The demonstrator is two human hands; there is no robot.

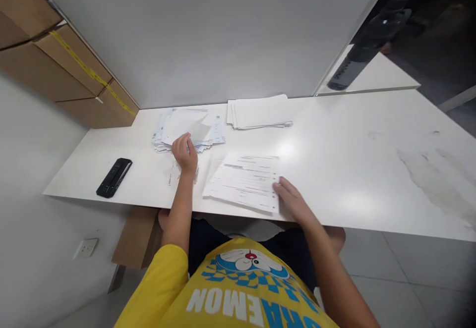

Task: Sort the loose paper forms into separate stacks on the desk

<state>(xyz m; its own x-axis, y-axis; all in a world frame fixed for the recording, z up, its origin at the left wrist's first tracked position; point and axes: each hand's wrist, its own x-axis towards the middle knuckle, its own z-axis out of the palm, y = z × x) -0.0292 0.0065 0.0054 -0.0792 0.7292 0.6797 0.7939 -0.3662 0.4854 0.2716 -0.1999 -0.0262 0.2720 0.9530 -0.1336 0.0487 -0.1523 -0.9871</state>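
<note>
My left hand [185, 153] is closed, its curled fingers pinching the near edge of a white sheet [182, 124] on top of an untidy paper pile. Part of that sheet bends upward on its right side. My right hand [292, 199] grips the right edge of a printed form [243, 182], with the thumb and fingers by its row of punched holes. The form lies tilted near the table's front edge, and its print is blurred. Beside my left wrist, a small printed paper [174, 173] is partly covered by the arm.
A second stack of white paper [260, 112] lies against the back panel. On the left of the white table [334, 169] rests a black phone-like object [114, 177]. Cardboard boxes [74, 70] stand at the back left. A dark bottle [366, 45] is beyond the panel, at upper right.
</note>
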